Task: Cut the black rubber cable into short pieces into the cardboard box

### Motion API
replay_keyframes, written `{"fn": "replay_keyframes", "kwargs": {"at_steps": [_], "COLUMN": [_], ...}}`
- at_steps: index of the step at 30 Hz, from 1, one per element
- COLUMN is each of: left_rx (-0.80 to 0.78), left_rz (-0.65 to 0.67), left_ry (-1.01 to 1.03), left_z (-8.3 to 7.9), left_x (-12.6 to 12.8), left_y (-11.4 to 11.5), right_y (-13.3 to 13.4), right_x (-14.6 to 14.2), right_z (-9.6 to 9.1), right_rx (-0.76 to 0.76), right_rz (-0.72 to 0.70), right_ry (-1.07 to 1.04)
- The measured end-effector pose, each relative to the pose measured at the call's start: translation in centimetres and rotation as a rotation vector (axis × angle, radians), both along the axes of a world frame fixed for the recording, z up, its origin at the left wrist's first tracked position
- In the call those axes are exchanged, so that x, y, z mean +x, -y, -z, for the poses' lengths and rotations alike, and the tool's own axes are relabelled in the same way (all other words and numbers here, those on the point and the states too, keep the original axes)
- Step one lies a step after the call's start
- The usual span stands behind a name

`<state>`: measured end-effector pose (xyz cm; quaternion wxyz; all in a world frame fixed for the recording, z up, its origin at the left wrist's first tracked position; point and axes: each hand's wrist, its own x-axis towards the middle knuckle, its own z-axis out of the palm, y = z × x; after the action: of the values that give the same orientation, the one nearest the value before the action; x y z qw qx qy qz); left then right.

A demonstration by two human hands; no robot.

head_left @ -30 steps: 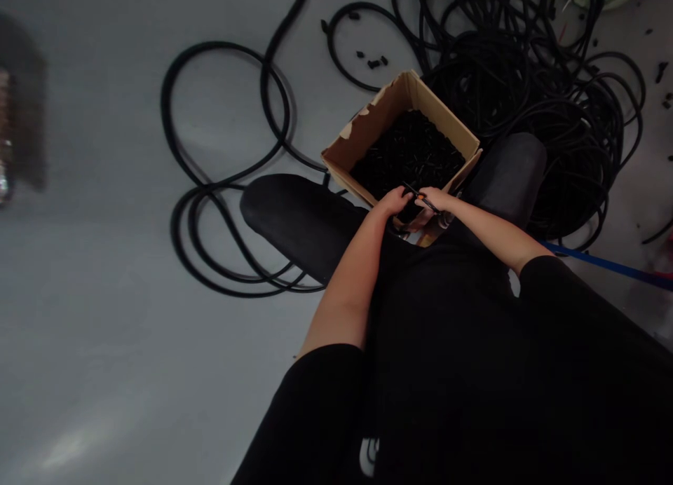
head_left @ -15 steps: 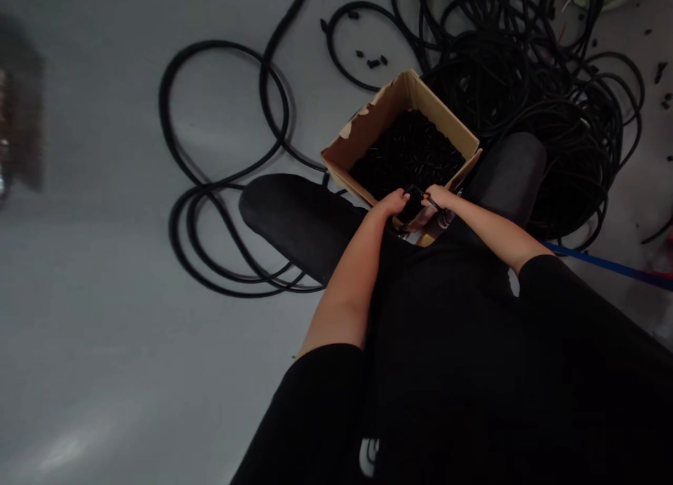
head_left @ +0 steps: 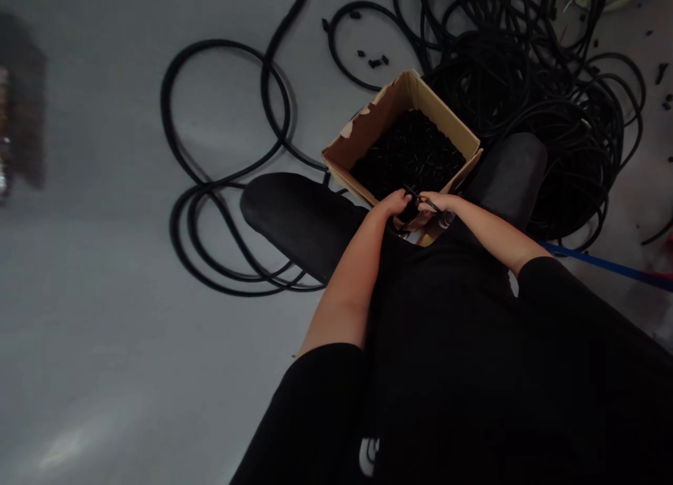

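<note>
My right hand is closed around scissors with black and orange handles, their blades pointing left toward my other hand. My left hand is closed on a black hose, most of which my fingers and body hide. Both hands are over the near corner of a cardboard box with a torn left rim. Inside the box lies a heap of short black hose pieces.
Long loops of black hose lie on the grey floor to the left. A large tangle of hose sits beyond the box at right. Loose cut pieces are scattered behind the box. A blue strap runs off to the right.
The scissor blades have come into clearer view between my hands, and the right hand has turned slightly. My left hand stays almost where it was, still closed.
</note>
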<state>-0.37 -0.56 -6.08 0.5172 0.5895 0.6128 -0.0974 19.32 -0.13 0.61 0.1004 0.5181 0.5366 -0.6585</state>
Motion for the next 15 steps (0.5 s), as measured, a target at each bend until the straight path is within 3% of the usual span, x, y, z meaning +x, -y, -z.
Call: {"fn": "replay_keyframes", "kwargs": {"at_steps": [8, 15], "left_rx": [0.060, 0.058], "left_rz": [0.018, -0.009], "left_ry": [0.103, 0.070], "left_z": [0.21, 0.33], "left_x": [-0.26, -0.21], "left_y": [0.15, 0.15], "right_y": [0.31, 0.14], "right_x": [-0.04, 0.16], "right_z": [0.34, 0.12], "right_rx": [0.046, 0.041], "right_rz": [-0.044, -0.039], "right_ry": [0.154, 0.180]}}
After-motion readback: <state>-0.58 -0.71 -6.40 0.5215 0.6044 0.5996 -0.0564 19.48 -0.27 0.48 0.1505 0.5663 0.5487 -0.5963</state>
